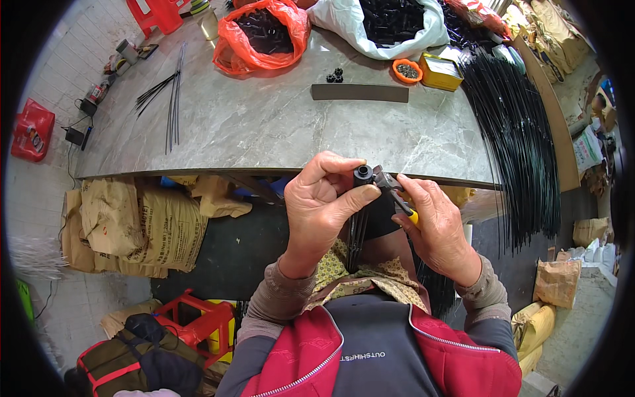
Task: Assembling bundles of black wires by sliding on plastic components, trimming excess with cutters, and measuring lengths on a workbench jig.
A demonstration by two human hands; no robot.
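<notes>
My left hand [317, 198] pinches a small black ring-shaped plastic part [363, 172] between thumb and index finger, its round hole facing up. My right hand [433, 215] is wrapped round a pair of pliers [386, 180] with black and yellow handles. The metal jaws of the pliers meet the right side of the black part; whether they grip it cannot be made out. Several thin black rods [356, 239] hang down below my left hand, over my lap. Both hands are just off the table's front edge.
On the grey marbled table [251, 126] lie loose black rods [174, 99], a dark flat strip [360, 92], and a thick rod bundle [516, 132]. Behind stand a red bag [228, 56], a white bag [344, 30], an orange dish [407, 71] and a yellow tin [441, 81].
</notes>
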